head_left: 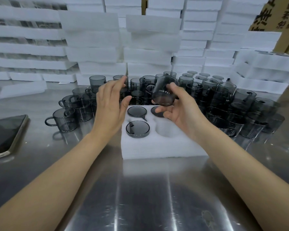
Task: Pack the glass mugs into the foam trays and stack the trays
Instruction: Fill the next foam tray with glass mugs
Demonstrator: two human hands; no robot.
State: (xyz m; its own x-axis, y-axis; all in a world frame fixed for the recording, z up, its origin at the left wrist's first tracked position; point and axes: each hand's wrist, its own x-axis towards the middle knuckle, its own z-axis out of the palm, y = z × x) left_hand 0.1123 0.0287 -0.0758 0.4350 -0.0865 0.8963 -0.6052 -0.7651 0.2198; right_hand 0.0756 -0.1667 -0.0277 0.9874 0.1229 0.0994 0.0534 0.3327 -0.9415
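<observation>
A black smartphone (6, 134) lies on the shiny steel bench (140, 197), well to the left of the white foam tray (163, 147). Nearer the tray's left side stands a lone smoky grey glass mug (63, 120), upright, with more mugs clustered behind it. The left hand (110, 105) hovers above the tray's far left corner, fingers loosely straight and grasping nothing; whether its fingertips touch a mug behind the tray is unclear. Two seated mugs (137, 128) fill the tray's left pockets, a third sits in the far right pocket, partly hidden, and the near right pocket (168, 130) is empty. The right hand (178, 110) grips a tilted grey mug (164, 94) above the tray's far right part. Right of the tray stands a crowd of stacked mugs (240, 105). Behind the tray rise stacks of white foam trays (93, 47).
</observation>
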